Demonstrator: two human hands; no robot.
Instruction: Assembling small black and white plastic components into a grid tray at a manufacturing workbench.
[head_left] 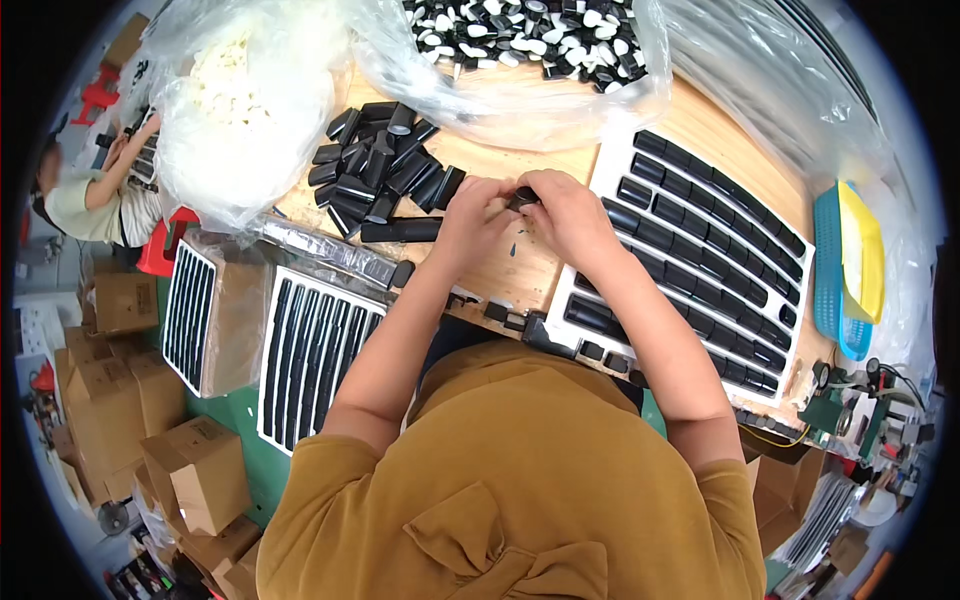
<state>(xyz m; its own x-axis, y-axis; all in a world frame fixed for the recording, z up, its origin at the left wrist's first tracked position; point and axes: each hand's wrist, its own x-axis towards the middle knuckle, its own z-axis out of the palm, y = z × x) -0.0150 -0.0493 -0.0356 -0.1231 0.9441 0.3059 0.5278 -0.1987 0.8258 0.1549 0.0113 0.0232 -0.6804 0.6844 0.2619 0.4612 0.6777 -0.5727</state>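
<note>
Over the bench point(520, 280), middle: a black piece point(523, 197).
Right hand point(570, 207): my fingers clamped on that piece.
Left hand point(476, 217): fingers bent close beside it; whether they grip it, I cannot tell.
Pile point(380, 165): loose black pieces, left of my hands.
White tray point(612, 172): filled rows, right.
Bag point(440, 100): black and white parts point(540, 40), far side.

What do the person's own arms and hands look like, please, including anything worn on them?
The left hand and right hand are bare, without visible gloves; the forearms show no watch or bracelet. Short mustard-brown sleeves end near the elbows.
</note>
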